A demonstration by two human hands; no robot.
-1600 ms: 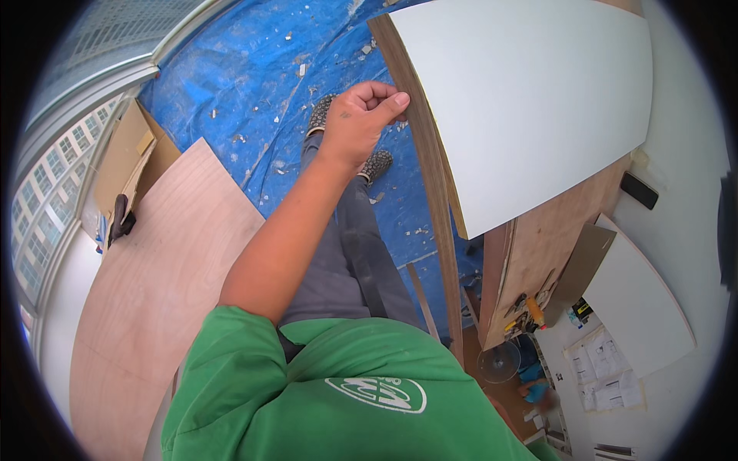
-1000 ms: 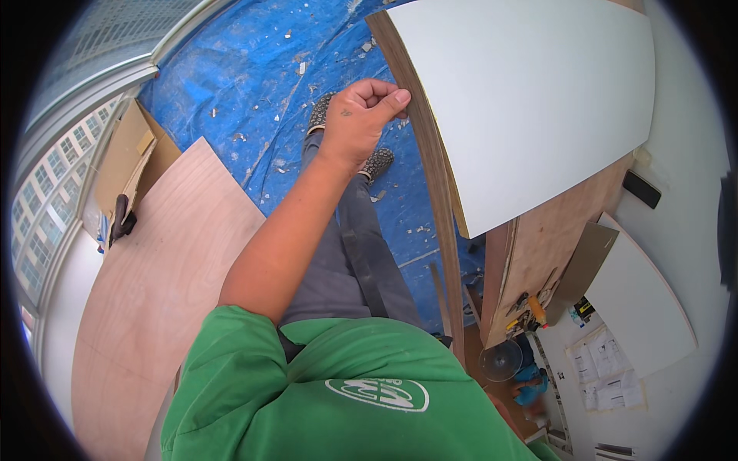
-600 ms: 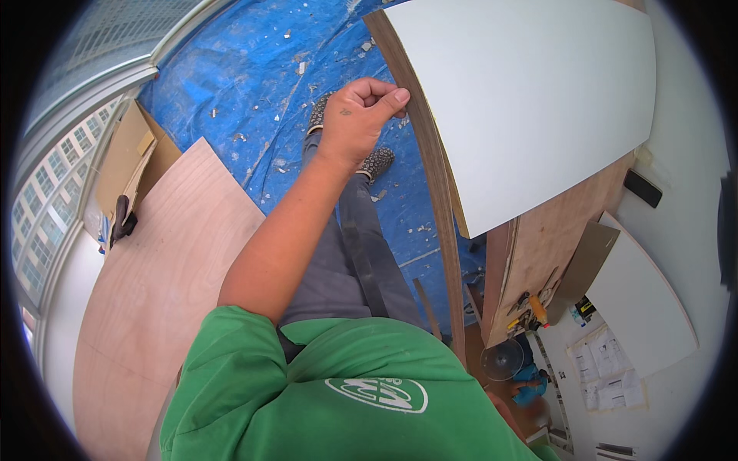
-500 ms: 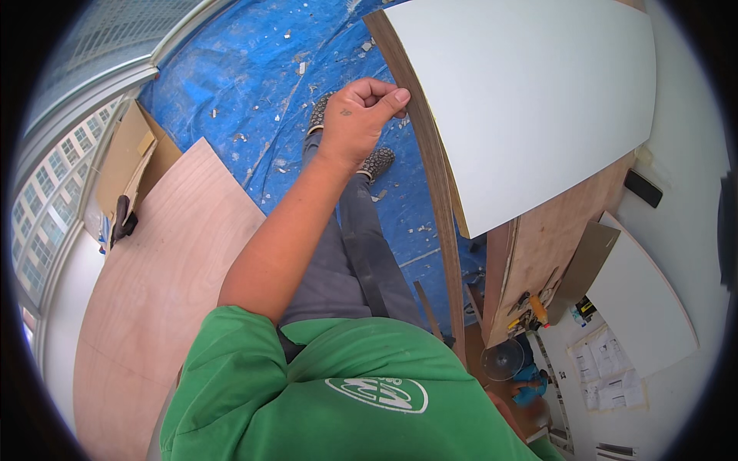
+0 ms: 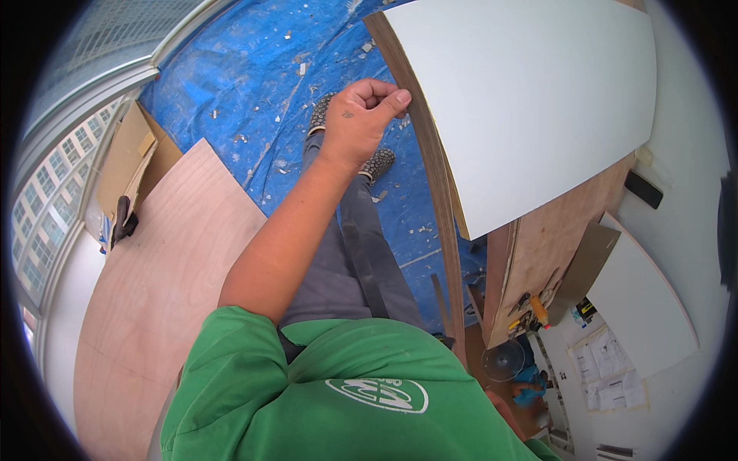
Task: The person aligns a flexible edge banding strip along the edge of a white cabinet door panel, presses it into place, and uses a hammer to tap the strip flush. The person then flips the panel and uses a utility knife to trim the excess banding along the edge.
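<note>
My left hand is closed, thumb and fingers pinching a long, thin, brown wood-grain edging strip. This strip runs alongside the near-left edge of a white board, from the board's far corner down towards my right side. Below the board's lower corner the strip stands apart from it. Only a bit of my right arm shows beside my green shirt, and my right hand is out of sight. A narrow dark strip stands beside the edging strip, near my waist.
A large plywood sheet leans at my left, with cardboard beyond it. Debris-strewn blue sheeting covers the floor. Several hand tools lie on plywood at right, near a phone-like black object. Another person is low at right.
My left hand keeps its pinch on the edging strip and has barely moved. Near my waist, the narrow dark strip has shifted slightly right and stands more upright.
</note>
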